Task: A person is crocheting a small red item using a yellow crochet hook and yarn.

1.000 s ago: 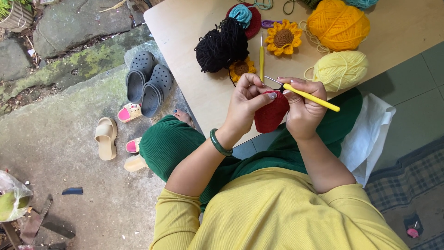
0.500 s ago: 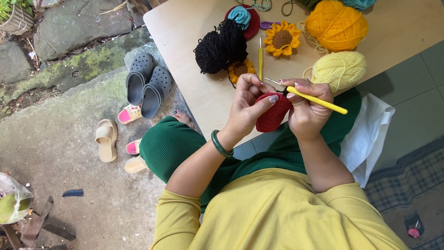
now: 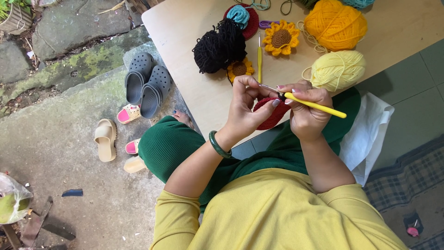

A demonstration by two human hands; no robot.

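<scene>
So, mid-stitch right now: the left hand (image 3: 247, 109) pinches a small round red crocheted piece (image 3: 273, 113) just off the near edge of the pale wooden table (image 3: 185, 28), while the right hand (image 3: 305, 111) has its fingers wrapped round a yellow-handled crochet hook (image 3: 314, 105) with the tip at the piece. Looks partly done to me — it's only a small disc. Further back sit finished bits: a yellow crocheted sunflower (image 3: 280, 38), a black yarn bundle (image 3: 219, 46), plus pale yellow (image 3: 337, 69) and orange yarn balls (image 3: 335, 23).

Soft, even daylight, faint shadows, no glare; sharp throughout, with perhaps slight wide-angle stretching at the edges.
</scene>
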